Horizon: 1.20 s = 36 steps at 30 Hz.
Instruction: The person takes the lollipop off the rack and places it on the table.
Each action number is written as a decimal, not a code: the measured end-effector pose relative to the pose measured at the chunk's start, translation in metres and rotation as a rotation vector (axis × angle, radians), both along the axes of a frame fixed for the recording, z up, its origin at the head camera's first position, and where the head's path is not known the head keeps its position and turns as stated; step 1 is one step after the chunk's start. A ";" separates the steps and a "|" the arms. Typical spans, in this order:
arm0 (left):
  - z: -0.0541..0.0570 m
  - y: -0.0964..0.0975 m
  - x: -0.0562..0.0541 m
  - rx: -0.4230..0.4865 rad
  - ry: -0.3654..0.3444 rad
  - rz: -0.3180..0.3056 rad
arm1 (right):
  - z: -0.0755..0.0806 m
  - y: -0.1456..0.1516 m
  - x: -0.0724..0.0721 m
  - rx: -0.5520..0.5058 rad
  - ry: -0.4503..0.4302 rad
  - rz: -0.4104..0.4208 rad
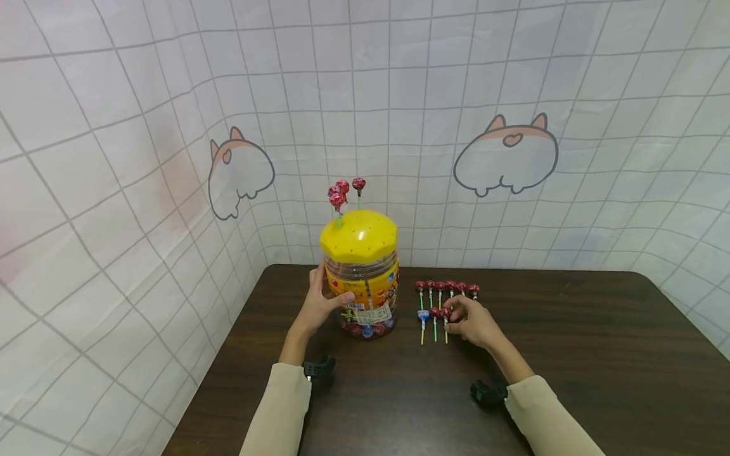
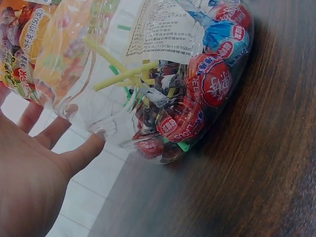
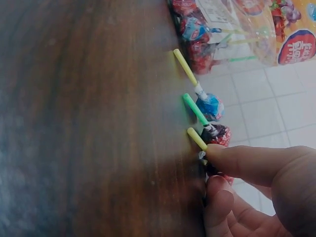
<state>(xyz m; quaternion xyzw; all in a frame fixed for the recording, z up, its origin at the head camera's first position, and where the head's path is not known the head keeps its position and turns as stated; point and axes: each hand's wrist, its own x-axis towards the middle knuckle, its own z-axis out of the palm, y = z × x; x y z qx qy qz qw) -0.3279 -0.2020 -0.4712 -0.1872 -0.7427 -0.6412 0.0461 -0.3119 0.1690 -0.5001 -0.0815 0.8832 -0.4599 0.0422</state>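
Note:
A clear plastic candy jar (image 1: 365,285) with a yellow domed lid (image 1: 359,237) stands upright on the table, with wrapped lollipops (image 2: 210,79) inside. My left hand (image 1: 317,306) holds its left side, thumb across the front and fingers around the side. Several red lollipops (image 1: 336,199) stick up from the lid. To the right of the jar, my right hand (image 1: 473,323) pinches a red lollipop with a yellow stick (image 3: 196,138) between thumb and fingers, at the end of the front row. Beside it lie a green-stick red lollipop (image 1: 435,313) and a blue one (image 1: 422,315).
Behind the front row lies a back row of red lollipops (image 1: 440,286). The dark wooden table (image 1: 570,354) spreads out on both sides. A white gridded cloth (image 1: 410,126) hangs behind it and along the sides.

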 end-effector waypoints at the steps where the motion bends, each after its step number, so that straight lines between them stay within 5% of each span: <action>1: 0.000 0.000 0.000 0.000 0.001 0.003 | 0.001 0.000 0.000 0.002 -0.001 0.002; 20: 0.002 -0.002 0.003 -0.002 -0.006 0.003 | 0.013 0.010 0.001 -0.069 -0.009 0.080; 28: 0.003 0.001 -0.001 -0.009 0.015 -0.003 | 0.063 0.016 0.013 -0.211 0.099 0.190; 36: 0.001 -0.001 -0.002 -0.017 0.007 0.001 | 0.132 -0.031 0.018 -0.227 0.270 0.247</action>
